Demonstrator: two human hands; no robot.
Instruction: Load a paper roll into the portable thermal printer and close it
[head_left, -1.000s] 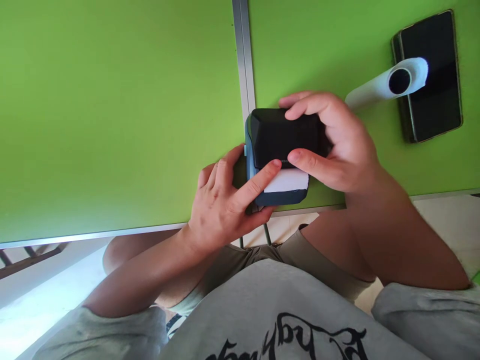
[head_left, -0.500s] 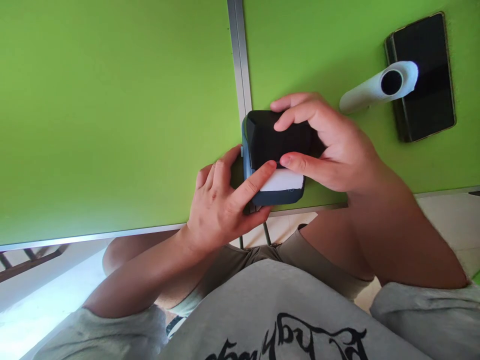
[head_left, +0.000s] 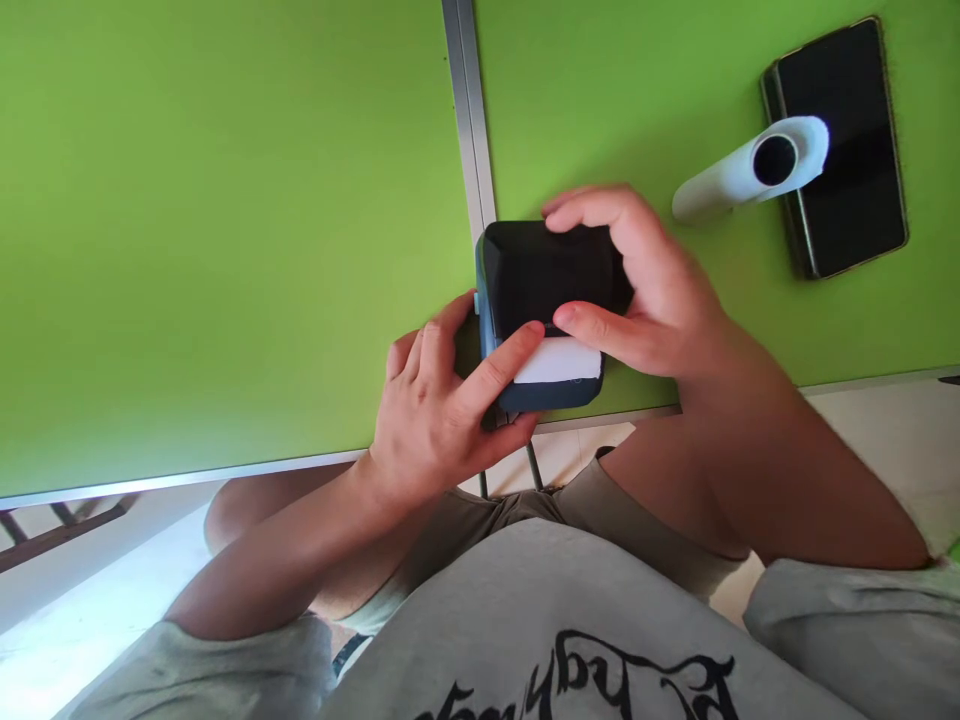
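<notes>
A small portable thermal printer (head_left: 551, 275), dark blue with a glossy black lid, sits at the table's front edge over the metal seam. White paper (head_left: 559, 361) shows at its near side, below the lid. My left hand (head_left: 431, 405) is closed around the printer's left and near sides, its index fingertip pressing where lid and paper meet. From the right, my right hand (head_left: 649, 290) grips the lid, thumb on its near part and fingers over the far edge. The printer's underside and right side are partly hidden.
A white paper roll (head_left: 716, 185) with a dark core opening stands upright on the right. Beyond it lies a black-screened phone (head_left: 847, 150) in a case. The green table (head_left: 225, 200) has a metal seam (head_left: 471, 120) and a metal front edge (head_left: 187, 473).
The right hand's fingers have moved back to the lid's far edge, uncovering more of the lid. The left hand keeps its hold. The whole view has shifted slightly.
</notes>
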